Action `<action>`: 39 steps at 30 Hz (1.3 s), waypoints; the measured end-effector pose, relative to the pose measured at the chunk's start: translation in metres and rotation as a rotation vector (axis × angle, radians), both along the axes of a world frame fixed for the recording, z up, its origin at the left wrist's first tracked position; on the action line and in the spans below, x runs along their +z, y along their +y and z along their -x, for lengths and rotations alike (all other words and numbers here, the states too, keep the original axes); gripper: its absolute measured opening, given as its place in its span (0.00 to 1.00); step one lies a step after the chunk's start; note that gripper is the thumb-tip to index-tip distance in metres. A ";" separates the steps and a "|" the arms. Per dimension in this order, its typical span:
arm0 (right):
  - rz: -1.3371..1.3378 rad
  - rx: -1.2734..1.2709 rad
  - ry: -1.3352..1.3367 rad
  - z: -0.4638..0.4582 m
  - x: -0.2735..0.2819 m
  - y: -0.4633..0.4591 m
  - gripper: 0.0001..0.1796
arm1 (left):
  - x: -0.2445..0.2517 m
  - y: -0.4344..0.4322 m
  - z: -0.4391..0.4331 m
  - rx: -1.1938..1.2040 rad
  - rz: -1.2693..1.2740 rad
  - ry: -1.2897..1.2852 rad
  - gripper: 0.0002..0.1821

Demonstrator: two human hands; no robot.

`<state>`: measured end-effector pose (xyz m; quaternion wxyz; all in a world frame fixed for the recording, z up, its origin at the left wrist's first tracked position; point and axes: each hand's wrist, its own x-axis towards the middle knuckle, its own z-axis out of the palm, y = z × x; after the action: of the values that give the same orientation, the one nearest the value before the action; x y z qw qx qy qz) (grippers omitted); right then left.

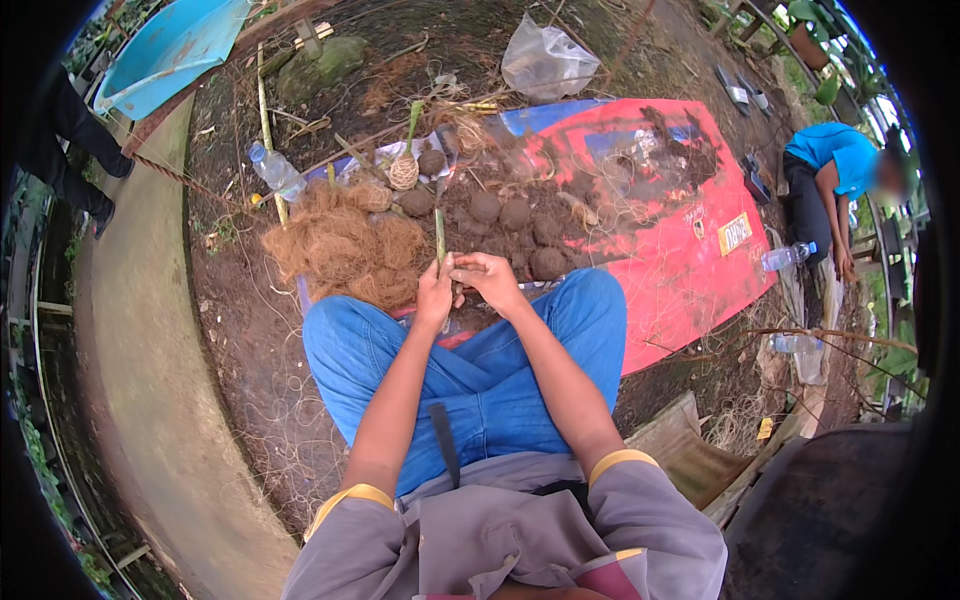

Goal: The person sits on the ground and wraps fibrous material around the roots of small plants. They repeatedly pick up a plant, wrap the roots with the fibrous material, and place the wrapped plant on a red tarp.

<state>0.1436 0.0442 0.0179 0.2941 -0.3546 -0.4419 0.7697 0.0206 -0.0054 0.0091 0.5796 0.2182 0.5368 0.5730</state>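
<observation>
My left hand (pixel 433 294) grips a thin green plant stem (pixel 440 231) that points upward, away from my body. Against its thumb are the fingertips of my right hand (pixel 491 282); whether they pinch the stem's lower part is hidden. Left of the hands lies a heap of brown coconut-like fibre (pixel 349 244). Beyond and to the right sit several dark soil balls (pixel 514 214), some on loose soil. A ball wound with pale string (pixel 403 172) stands farther off, with a green shoot rising from it.
Under the soil spreads a pink printed banner sheet (pixel 675 322), with loose strings across it. Plastic bottles stand or lie at left (pixel 277 172) and right (pixel 787 256). A clear plastic bag (pixel 547 60) lies beyond. Another person (pixel 832 161) bends over at right; a person's legs (pixel 75 142) show at left.
</observation>
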 end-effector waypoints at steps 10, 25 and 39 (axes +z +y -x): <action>-0.198 -0.172 -0.221 0.017 -0.008 -0.008 0.10 | -0.012 0.007 0.010 0.149 -0.018 0.623 0.18; -0.298 -0.456 -0.440 -0.012 -0.020 0.010 0.11 | -0.009 0.004 0.024 0.196 0.130 -0.216 0.15; 0.032 -0.290 -0.205 -0.009 -0.015 -0.004 0.12 | 0.010 -0.003 0.018 0.197 0.160 -0.020 0.24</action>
<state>0.1527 0.0406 0.0033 0.3501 -0.4959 -0.4015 0.6858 0.0026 -0.0083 0.0189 0.5414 0.1117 0.5936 0.5848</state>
